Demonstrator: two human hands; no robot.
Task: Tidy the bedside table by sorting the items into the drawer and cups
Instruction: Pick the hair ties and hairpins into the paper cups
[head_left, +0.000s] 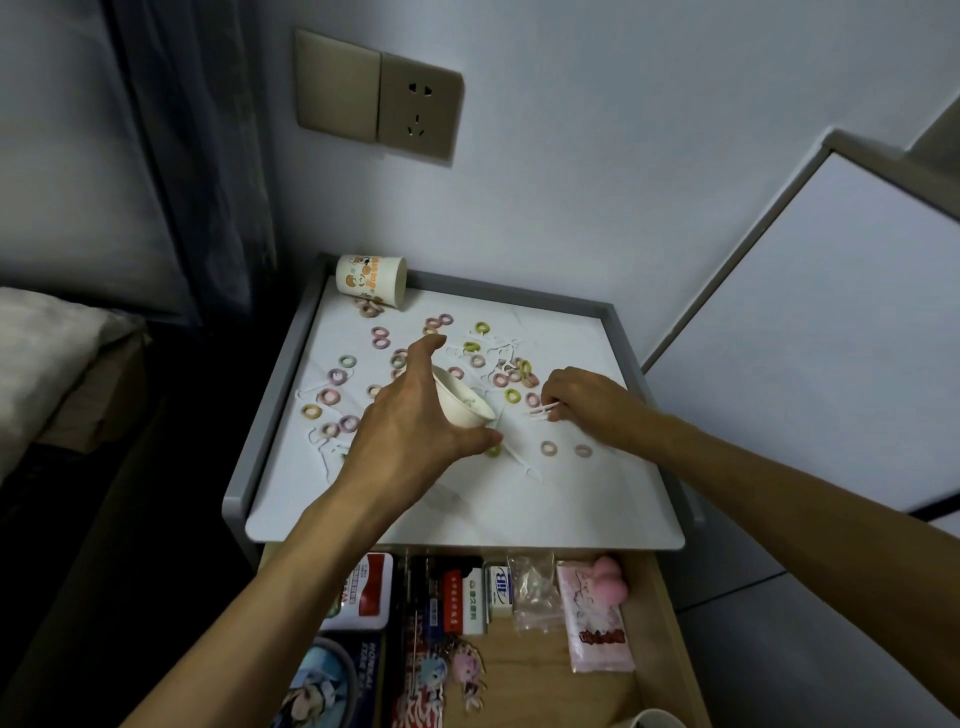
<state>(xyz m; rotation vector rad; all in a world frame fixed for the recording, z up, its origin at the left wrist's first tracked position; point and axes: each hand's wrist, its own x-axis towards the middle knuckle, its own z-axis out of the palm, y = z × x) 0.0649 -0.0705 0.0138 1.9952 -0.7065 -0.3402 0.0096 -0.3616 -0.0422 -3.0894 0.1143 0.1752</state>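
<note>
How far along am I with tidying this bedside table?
Roughly partway. Done: the open drawer already holds boxes, packets and keychains. In hand: the left hand holds a tilted white cup and the right hand pinches white picks. Left: many coloured rings and more picks lie scattered on the tabletop, and the printed cup lies on its side.

The counter (587, 504) has a white top inside a raised grey rim. Small pastel rings (381, 336) lie scattered over its far half, mixed with thin white picks (522, 460). A printed paper cup (370, 279) lies on its side in the far left corner, with rings just beside it.
</note>
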